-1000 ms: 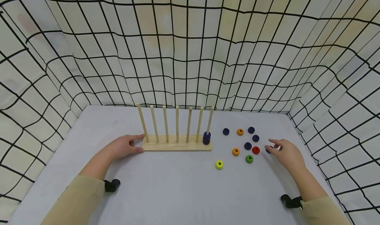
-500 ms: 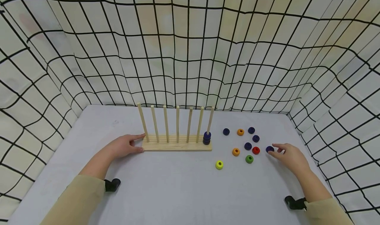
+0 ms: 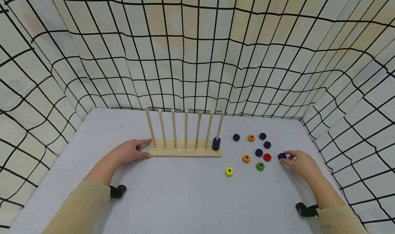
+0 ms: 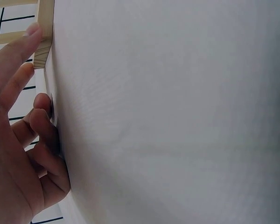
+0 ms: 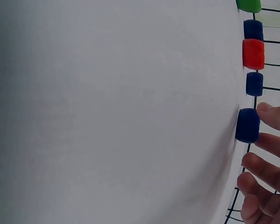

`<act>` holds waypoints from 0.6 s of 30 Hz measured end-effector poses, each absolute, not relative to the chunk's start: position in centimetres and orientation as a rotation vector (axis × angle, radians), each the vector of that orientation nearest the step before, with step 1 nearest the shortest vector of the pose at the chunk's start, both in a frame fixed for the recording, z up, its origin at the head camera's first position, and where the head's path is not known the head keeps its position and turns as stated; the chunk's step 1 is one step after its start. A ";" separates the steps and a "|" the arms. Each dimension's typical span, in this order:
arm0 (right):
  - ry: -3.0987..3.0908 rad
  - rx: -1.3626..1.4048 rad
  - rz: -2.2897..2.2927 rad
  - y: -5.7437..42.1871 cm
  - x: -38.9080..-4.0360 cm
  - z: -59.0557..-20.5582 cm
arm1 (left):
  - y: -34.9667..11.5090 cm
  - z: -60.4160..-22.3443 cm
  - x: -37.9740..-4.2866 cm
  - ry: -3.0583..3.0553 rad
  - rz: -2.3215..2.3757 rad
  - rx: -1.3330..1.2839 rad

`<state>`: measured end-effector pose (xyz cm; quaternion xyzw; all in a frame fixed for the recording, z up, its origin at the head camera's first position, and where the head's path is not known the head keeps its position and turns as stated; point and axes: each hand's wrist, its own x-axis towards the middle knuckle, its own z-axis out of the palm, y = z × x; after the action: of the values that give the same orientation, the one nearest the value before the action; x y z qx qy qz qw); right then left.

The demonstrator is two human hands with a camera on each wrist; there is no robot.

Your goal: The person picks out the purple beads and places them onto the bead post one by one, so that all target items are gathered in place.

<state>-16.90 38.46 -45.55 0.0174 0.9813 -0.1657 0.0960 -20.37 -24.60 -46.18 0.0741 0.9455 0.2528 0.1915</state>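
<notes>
A pale wooden stand (image 3: 185,151) with several upright pegs is near the back of the table, dark blue beads (image 3: 216,144) stacked on its rightmost peg. My left hand (image 3: 131,151) holds the stand's left end, index finger behind and thumb at the front corner; in the left wrist view, the thumb lies against the wooden end (image 4: 44,51), the other fingers curled. To the right, thumb and index finger of my right hand (image 3: 300,163) pinch a dark blue bead (image 3: 281,156) low at the table. The right wrist view shows both fingertips at that blue bead's (image 5: 247,125) near side.
Loose beads lie between the stand and my right hand: several dark blue ones (image 3: 258,153), two orange (image 3: 246,158), one red (image 3: 267,157), one green (image 3: 260,166) and one yellow (image 3: 228,172). Black netting (image 3: 197,55) over white panels encloses the table (image 3: 185,199) at the back and sides.
My right hand has drawn back slightly towards me and lower around the dark blue bead, which now shows more fully. The left hand stays on the stand; the whole view shifts slightly.
</notes>
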 end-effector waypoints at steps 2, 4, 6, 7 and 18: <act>2.915 0.050 -0.491 38.4 -16.9 -45.5 | -24.6 -46.1 -20.3 2.655 0.711 0.209; 2.912 0.056 -0.489 38.5 -17.0 -45.5 | -24.5 -46.1 -20.3 2.654 0.713 0.205; 2.909 0.062 -0.492 38.5 -17.0 -45.5 | -24.5 -46.0 -20.2 2.653 0.717 0.207; 2.908 0.063 -0.493 38.5 -17.1 -45.5 | -24.5 -46.0 -20.2 2.653 0.719 0.207; 2.880 0.079 -0.524 38.9 -17.2 -45.9 | -24.8 -46.4 -20.5 2.654 0.711 0.200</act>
<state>-17.20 38.92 -45.89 0.0268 0.9779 -0.1778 0.1065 -20.54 -24.79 -46.38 0.0712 0.9454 0.2533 0.1924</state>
